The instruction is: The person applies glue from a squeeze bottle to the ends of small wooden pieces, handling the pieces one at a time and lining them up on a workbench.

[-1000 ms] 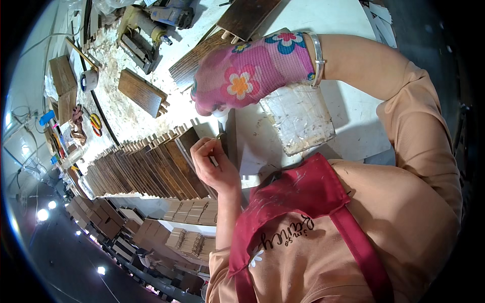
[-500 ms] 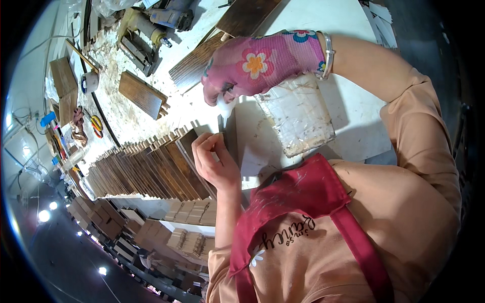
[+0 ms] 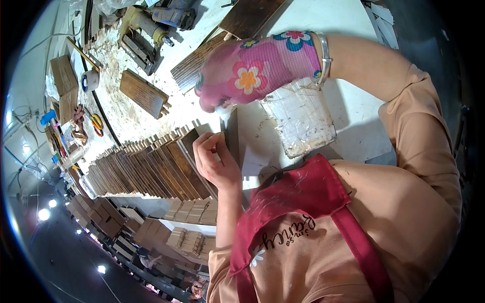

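Observation:
My right hand (image 3: 232,76), in a pink flowered glove, is closed round a white squeeze bottle (image 3: 223,112). Most of the bottle is hidden inside the glove, with its pale lower end beside the top of a dark wooden board (image 3: 231,136). My bare left hand (image 3: 216,159) pinches this board near its upper end, thumb and fingers together. Left of it stands a long row of dark wooden boards (image 3: 151,169), packed side by side with light wooden dowels sticking out along their tops.
A white, glue-stained block-like container (image 3: 300,118) stands right of the board. Further off lie a loose board with dowels (image 3: 143,94), more dark boards (image 3: 250,17), a nail gun (image 3: 139,38), a tape roll (image 3: 90,81) and scissors (image 3: 97,124). Stacked cartons (image 3: 189,242) sit beyond the table.
My gloved right hand has shifted slightly left and down with the bottle, its tip now hidden lower beside the board. My left hand stays nearly still.

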### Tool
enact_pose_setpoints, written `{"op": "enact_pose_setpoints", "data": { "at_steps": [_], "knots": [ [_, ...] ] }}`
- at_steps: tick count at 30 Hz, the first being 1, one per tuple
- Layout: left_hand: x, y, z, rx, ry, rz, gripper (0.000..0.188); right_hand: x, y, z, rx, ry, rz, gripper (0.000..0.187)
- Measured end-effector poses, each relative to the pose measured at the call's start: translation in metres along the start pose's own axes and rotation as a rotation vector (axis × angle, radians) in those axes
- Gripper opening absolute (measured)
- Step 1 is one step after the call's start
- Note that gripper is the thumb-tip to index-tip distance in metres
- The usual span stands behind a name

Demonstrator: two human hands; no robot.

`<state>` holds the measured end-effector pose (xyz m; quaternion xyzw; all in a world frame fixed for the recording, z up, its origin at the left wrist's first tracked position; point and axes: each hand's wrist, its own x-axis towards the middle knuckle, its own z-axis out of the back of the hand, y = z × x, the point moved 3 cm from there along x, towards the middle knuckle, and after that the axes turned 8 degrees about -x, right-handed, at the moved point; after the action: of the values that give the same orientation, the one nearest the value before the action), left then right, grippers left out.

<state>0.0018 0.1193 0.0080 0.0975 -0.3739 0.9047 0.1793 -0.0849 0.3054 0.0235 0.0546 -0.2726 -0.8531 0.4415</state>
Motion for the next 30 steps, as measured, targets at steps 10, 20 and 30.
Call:
{"op": "enact_pose_setpoints", "data": {
  "at_steps": [10,20,30],
  "knots": [
    [-0.001,-0.001,0.005,0.039,-0.011,-0.068,0.019,-0.013,-0.011,-0.006,0.127,-0.186,0.020,0.016],
    [0.009,-0.003,0.004,0.043,0.031,-0.145,0.016,-0.034,-0.016,-0.001,0.361,-0.113,-0.198,0.024],
    [0.014,-0.003,0.002,0.090,0.072,-0.222,0.016,-0.034,-0.019,-0.004,0.305,-0.179,-0.156,0.023]
  ]
}}
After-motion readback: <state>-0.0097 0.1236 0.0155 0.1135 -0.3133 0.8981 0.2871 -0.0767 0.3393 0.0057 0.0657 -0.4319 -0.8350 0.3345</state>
